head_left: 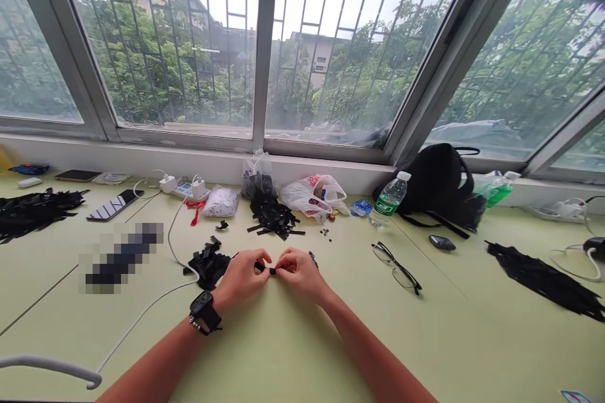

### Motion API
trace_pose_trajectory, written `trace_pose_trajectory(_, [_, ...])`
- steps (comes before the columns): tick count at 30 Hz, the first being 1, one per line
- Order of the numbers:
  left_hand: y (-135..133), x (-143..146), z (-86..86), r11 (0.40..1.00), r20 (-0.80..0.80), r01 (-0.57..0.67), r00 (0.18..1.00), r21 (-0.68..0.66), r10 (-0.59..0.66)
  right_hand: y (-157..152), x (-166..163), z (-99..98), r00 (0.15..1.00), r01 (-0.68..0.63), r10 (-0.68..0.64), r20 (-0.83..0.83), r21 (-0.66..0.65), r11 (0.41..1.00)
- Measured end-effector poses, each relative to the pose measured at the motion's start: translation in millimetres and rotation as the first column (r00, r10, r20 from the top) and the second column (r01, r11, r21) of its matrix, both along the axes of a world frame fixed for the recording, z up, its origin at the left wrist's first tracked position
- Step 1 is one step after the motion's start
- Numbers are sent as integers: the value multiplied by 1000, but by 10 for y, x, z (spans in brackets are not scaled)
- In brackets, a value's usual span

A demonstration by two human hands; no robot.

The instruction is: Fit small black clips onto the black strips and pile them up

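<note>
A short black strip, likely fabric, is pinched between my two hands above the table. My left hand closes on its left part, thumb and forefinger curled round it. From the other side, the fingertips of my right hand pinch its right end. My fingers hide much of the strip. Just left of my left hand lies a loose pile of black strips. Beyond both hands, more black strips spill from a clear plastic bag. Several small dark round pieces lie beyond my right hand.
A white cable crosses the table on the left. Glasses, a water bottle and a black bag are on the right. A white plastic bag stands near the window. Strip bundles lie at both sides.
</note>
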State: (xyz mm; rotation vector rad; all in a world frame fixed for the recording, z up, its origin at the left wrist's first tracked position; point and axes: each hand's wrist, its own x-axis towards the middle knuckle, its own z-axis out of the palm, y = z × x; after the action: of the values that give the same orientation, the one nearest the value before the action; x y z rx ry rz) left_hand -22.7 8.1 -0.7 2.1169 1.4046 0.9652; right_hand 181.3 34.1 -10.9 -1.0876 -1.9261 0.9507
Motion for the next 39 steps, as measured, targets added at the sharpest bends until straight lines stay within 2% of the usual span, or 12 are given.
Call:
trace_pose_trajectory(14, [-7,1,-7,999,-68,-26,997,26,28,-20,-11,-66,998,-1,-5,65,101,995])
trace_pose_trajectory(17, [-26,-1,21,996,-67,30,997,79,-25,-23,-10,-51,997,36,-46,67,134,990])
trace_pose_trajectory(20, [-50,4,59,981,-79,148,987,127,-139,19,58,14,987,119,-140,80,223,968])
trace_pose_trajectory(24, [-62,13,62,956,-115,234,970,179,-215,181,350,166,958,200,-251,139,301,932])
trace_pose_trajectory(30, [-27,19,9,940,-183,230,965,252,-187,372,806,261,938,192,-239,249,200,961])
trace_pose_trajectory(35, [-27,21,3,936,-224,228,960,268,-169,335,816,227,954,101,-130,270,118,988])
trace_pose_trajectory(39, [-38,1,1,947,-238,200,961,251,-140,327,819,247,950,133,-168,263,144,981])
